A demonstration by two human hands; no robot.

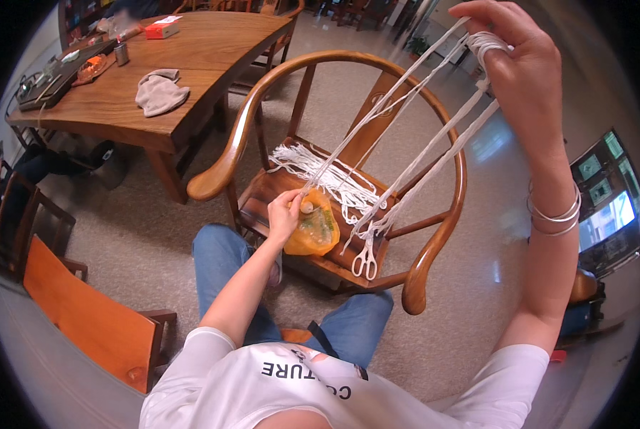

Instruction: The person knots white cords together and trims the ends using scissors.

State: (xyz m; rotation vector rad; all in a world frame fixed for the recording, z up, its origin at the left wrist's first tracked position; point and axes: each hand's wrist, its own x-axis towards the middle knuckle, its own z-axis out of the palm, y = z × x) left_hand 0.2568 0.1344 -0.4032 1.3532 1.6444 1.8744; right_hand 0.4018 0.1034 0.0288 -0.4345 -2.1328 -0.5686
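My right hand (526, 82) is raised high at the upper right, with several turns of white cord (486, 44) looped about its closed fingers. Strands stretch from there down to the wooden armchair (243, 132) in front of me. Low over the seat, my left hand (284, 214) pinches the ends of some taut strands. Beside it lies a yellow plastic bag (318, 239) with a small round pale thing (307, 207) at its top; its contents are unclear. A pile of white cords (327, 171) spreads across the seat. White-handled scissors (365, 261) rest near the seat's front right.
At the upper left stands a wooden table (220, 53) bearing a beige cloth (161, 91), a red box (163, 27) and a dark tray (62, 75). An orange-brown wooden seat (91, 307) is at my left. A lit screen (606, 222) shows at far right.
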